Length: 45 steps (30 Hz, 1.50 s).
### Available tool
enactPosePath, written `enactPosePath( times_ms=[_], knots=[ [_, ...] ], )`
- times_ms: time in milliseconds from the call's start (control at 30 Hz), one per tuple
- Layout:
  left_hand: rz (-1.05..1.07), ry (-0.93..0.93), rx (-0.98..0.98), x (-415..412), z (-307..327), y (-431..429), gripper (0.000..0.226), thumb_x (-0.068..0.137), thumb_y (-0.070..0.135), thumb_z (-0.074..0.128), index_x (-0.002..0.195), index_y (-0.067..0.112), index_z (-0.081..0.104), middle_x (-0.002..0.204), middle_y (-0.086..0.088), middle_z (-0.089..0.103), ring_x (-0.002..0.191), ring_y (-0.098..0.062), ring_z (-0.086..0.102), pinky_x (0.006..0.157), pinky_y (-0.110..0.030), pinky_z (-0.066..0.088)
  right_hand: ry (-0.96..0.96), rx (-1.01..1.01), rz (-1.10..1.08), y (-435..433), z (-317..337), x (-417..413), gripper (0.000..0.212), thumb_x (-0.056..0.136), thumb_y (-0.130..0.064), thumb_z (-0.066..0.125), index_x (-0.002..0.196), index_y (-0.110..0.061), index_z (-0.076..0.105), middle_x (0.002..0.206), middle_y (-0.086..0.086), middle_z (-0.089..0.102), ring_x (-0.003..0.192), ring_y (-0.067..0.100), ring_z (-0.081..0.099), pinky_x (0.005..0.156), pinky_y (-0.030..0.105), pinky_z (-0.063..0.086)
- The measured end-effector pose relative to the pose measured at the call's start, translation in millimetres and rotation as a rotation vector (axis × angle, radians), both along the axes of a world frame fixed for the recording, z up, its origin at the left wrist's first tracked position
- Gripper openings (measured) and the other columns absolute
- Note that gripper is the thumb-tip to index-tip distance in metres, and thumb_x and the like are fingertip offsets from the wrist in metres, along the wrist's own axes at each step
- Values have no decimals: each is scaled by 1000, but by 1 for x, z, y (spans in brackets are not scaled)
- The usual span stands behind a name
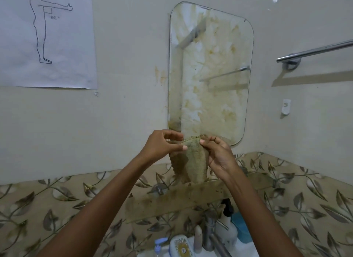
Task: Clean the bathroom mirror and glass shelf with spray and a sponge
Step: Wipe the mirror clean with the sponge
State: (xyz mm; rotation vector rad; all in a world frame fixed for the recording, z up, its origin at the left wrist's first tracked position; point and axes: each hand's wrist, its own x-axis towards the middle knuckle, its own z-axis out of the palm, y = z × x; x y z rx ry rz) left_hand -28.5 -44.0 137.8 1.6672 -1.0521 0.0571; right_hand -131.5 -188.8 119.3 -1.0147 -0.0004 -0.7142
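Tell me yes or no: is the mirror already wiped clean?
No. The mirror is covered in yellowish-brown smears, and both the left hand and right hand hold a cloth in front of its lower edge.

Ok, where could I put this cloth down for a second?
The glass shelf is bare along its length, though grimy, from the left bracket toward the corner. Below, the sink edge is crowded: spray bottle, tap, soap dispensers. No room there.

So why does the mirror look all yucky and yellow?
The mirror is smeared with yellow-brown stains over most of its glass, and a few marks spill onto the wall at its left edge. The glass shelf below is coated in the same brownish grime. Both hands hold a dirty cloth.
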Motion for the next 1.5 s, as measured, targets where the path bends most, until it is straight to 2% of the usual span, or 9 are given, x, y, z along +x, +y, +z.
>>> enactPosePath(
  times_ms=[133, 233, 333, 433, 633, 867, 1067, 1233, 1500],
  knots=[
    [79, -254, 186, 3, 13, -12, 35, 78, 23, 73, 110, 12, 68, 100, 0, 70, 78, -3, 60, 58, -3, 45, 14, -70, -69, -2, 7, 6, 26, 80, 15, 57, 83, -10, 51, 78, 11, 64, 68, 21, 65, 58, 31, 57],
    [55, -321, 258, 5, 33, -20, 22, 88, 22, 61, 104, 10, 71, 88, 2, 65, 71, -1, 54, 56, -11, 40, 109, -205, -232, -10, 16, 12, 24, 78, 9, 63, 86, -12, 53, 84, 10, 63, 73, 23, 63, 62, 35, 56],
    [48, -352, 271, 8, 58, -33, 18, 91, 19, 56, 90, 5, 68, 84, 1, 61, 75, -10, 53, 57, -12, 37, 168, -535, -774, -15, 23, 23, 18, 79, 4, 62, 85, -12, 54, 87, 8, 62, 78, 23, 61, 67, 36, 55],
    [16, -406, 299, 11, 88, -48, 18, 92, 18, 54, 100, 8, 66, 102, -1, 64, 92, -15, 57, 69, -17, 42, -53, -970, -1307, -10, 17, 36, 12, 82, 1, 49, 84, -6, 59, 86, 7, 59, 78, 19, 53, 61, 20, 42],
    [-63, -669, 457, 11, 141, -80, 24, 93, 10, 48, 113, 12, 62, 116, -5, 61, 103, -16, 52, 86, -25, 39, -96, -1017, -1232, -3, 1, 91, 47, 82, -21, 40, 128, -15, 41, 129, 7, 39, 112, 20, 38, 83, 28, 45],
    [-121, -653, 116, 35, 167, -94, 24, 88, 19, 61, 112, 22, 63, 102, 12, 63, 94, -2, 60, 86, -19, 49, -272, -824, -1263, -25, 61, 140, 47, 93, -20, 40, 138, -18, 28, 138, 11, 34, 119, 20, 37, 90, 25, 38],
    [673, -1118, -371, 98, 194, -65, 27, 87, 17, 49, 107, 16, 66, 111, -1, 67, 99, -21, 62, 88, -37, 43, -174, -1017, -1379, -35, 87, 180, 46, 89, -11, 44, 134, -5, 42, 125, 15, 47, 102, 26, 43, 88, 39, 41],
    [891, -1299, -72, 141, 203, -44, 52, 89, 23, 32, 139, 9, 38, 145, -9, 43, 134, -29, 38, 107, -42, 26, -132, -1204, -1473, -42, 86, 182, 48, 81, -14, 46, 127, -6, 53, 126, 13, 52, 109, 25, 42, 89, 40, 48],
    [1018, -1412, 190, 149, 200, -48, 57, 96, 41, 19, 147, 16, 22, 154, 0, 28, 142, -29, 21, 113, -49, 18, -62, -1455, -1397, -49, 98, 191, 56, 98, -40, 24, 149, -22, 13, 158, 2, 13, 147, 19, 1, 117, 36, 3]
  ],
)
